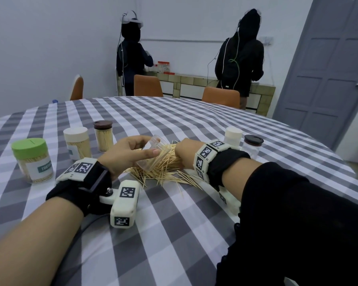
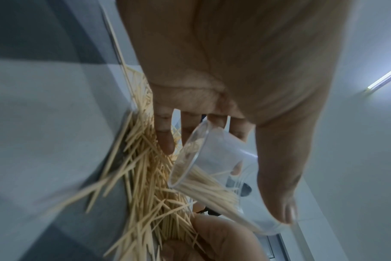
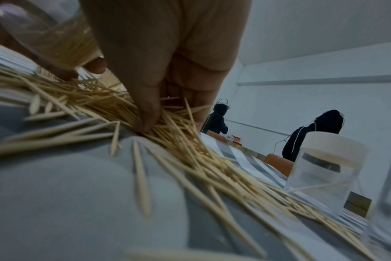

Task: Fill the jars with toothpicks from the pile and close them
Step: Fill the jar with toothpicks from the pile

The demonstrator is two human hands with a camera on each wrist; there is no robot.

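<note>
My left hand (image 1: pixel 147 146) grips a clear, lidless jar (image 1: pixel 151 162), tilted with its mouth low against the toothpick pile (image 1: pixel 163 174). In the left wrist view the jar (image 2: pixel 212 167) holds a layer of toothpicks, with the thumb along its side. Right of the jar, my right hand (image 1: pixel 184 151) is dug into the pile. Its thumb and curled fingers (image 3: pixel 150 109) pinch a bundle of toothpicks at the cloth, just right of the jar (image 3: pixel 45 35).
Three filled, lidded jars stand at the left: green lid (image 1: pixel 32 159), cream lid (image 1: pixel 77 143), brown lid (image 1: pixel 103 137). Two empty lidded jars stand at the right: white lid (image 1: pixel 233 136), dark lid (image 1: pixel 252 145). The table has a checked cloth (image 1: pixel 194 213). Two people stand at a far counter.
</note>
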